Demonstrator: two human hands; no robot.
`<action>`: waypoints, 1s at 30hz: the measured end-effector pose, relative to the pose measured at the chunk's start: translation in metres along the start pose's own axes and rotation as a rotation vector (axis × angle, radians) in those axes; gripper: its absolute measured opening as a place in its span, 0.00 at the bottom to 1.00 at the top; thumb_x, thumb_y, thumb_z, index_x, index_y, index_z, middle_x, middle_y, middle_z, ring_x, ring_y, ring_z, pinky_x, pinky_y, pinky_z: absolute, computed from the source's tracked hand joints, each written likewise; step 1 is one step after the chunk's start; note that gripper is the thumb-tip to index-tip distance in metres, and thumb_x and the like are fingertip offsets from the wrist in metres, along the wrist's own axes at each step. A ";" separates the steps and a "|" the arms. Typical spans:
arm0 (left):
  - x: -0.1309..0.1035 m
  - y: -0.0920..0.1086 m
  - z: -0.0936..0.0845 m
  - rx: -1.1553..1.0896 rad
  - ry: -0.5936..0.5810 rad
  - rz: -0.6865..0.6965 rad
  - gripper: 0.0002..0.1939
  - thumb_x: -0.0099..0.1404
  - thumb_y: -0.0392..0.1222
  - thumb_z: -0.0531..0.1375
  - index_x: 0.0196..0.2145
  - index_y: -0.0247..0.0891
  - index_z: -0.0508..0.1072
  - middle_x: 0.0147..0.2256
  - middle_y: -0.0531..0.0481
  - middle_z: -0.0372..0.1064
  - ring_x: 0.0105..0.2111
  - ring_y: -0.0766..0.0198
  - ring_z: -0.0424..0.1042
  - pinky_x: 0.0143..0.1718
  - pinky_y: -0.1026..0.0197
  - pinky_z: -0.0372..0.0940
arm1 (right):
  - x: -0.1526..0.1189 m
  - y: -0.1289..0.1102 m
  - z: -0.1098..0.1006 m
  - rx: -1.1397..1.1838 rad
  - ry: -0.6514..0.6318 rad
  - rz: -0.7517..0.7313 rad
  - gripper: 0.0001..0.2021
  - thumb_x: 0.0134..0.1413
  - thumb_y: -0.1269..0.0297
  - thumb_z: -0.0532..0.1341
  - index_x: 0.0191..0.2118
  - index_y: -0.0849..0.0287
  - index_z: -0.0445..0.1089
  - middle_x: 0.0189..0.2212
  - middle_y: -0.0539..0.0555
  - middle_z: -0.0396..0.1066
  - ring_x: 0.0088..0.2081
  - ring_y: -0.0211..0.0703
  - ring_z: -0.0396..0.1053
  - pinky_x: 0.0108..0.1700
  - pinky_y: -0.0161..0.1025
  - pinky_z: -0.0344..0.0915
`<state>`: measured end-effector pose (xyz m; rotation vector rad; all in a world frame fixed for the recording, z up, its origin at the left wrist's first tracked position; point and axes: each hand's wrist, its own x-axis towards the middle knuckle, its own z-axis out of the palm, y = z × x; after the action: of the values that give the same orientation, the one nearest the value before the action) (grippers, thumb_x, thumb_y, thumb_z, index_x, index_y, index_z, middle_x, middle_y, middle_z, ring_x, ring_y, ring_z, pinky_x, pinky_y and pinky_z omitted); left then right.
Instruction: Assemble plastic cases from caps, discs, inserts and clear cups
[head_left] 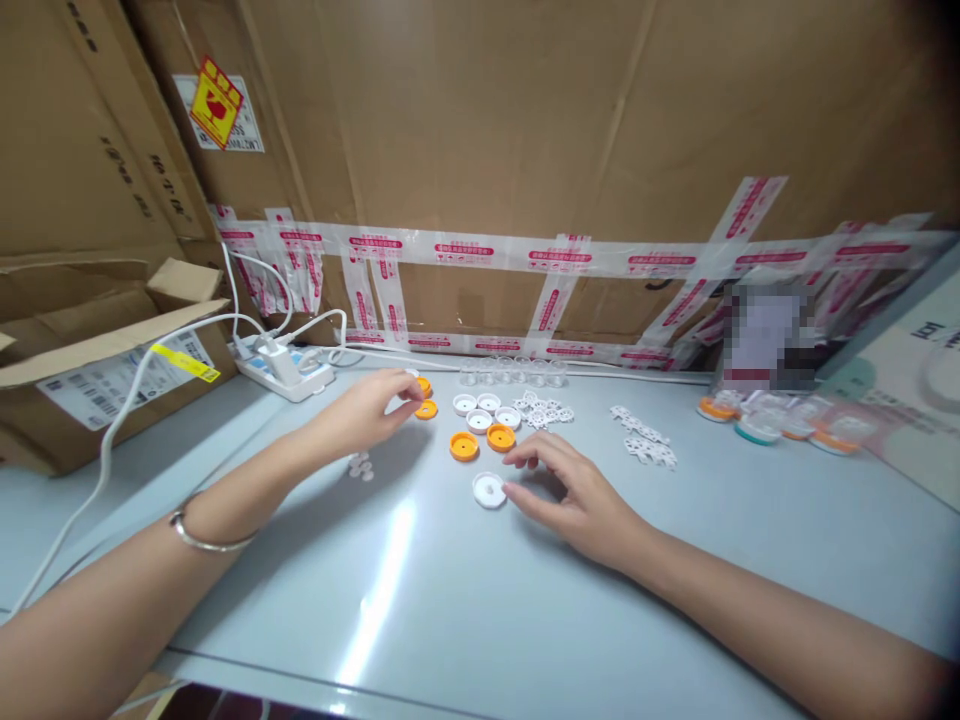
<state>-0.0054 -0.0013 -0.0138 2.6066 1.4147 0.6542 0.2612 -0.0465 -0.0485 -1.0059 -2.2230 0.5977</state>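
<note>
My left hand is over the left side of the table, fingers curved and thumb and forefinger bowed apart. Its fingertips are at the edge of a flat orange ring; whether they touch it is unclear. Behind it sits another orange piece, partly covered by the hand. My right hand rests with thumb and fingers spread. Beside its thumb lies a white round cap with a small piece inside. Near its fingertips are two orange caps, and behind these several white caps.
Clear plastic cups stand in a row at the back. White cut-out pieces lie in piles, with more at right. Small white discs lie under the left forearm. A power strip with cables and a cardboard box stand left.
</note>
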 end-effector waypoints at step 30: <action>-0.010 0.029 0.010 0.128 -0.082 0.071 0.09 0.59 0.33 0.53 0.32 0.37 0.73 0.32 0.49 0.73 0.32 0.63 0.70 0.34 0.65 0.61 | 0.001 -0.002 0.003 -0.024 -0.096 -0.115 0.14 0.51 0.66 0.60 0.46 0.54 0.64 0.43 0.55 0.69 0.46 0.45 0.65 0.48 0.44 0.62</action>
<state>0.0170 -0.0249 -0.0178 2.7581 1.3893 0.4725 0.2577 -0.0472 -0.0493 -0.8703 -2.3590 0.5796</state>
